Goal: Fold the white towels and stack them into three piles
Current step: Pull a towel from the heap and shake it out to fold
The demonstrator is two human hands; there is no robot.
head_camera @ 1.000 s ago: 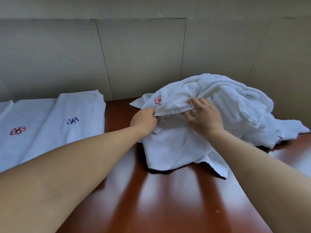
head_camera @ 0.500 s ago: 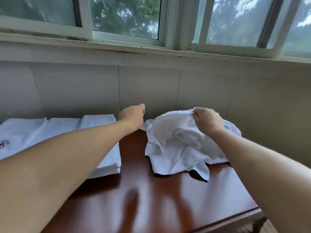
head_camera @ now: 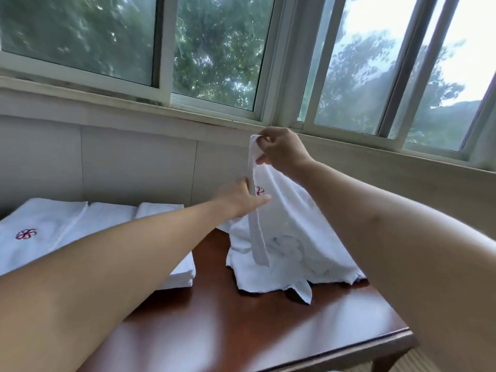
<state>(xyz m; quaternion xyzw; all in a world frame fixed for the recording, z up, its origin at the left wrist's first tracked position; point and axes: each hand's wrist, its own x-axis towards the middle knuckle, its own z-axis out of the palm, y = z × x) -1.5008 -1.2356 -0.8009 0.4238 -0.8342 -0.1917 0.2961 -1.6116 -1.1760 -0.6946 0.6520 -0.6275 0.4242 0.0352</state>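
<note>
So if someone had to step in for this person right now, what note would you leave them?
Right hand: raised, pinching the top edge of a white towel that hangs down to the unfolded heap on the wooden table.
Left hand: reaching to the hanging towel's edge, fingers touching it beside the red emblem; a firm grip is not clear.
Done: folded towels lie side by side at the table's left; the nearest shows a red emblem. How many piles there are is hard to tell.
Left: spread and fold the lifted towel, stack it, then work through the heap.
</note>
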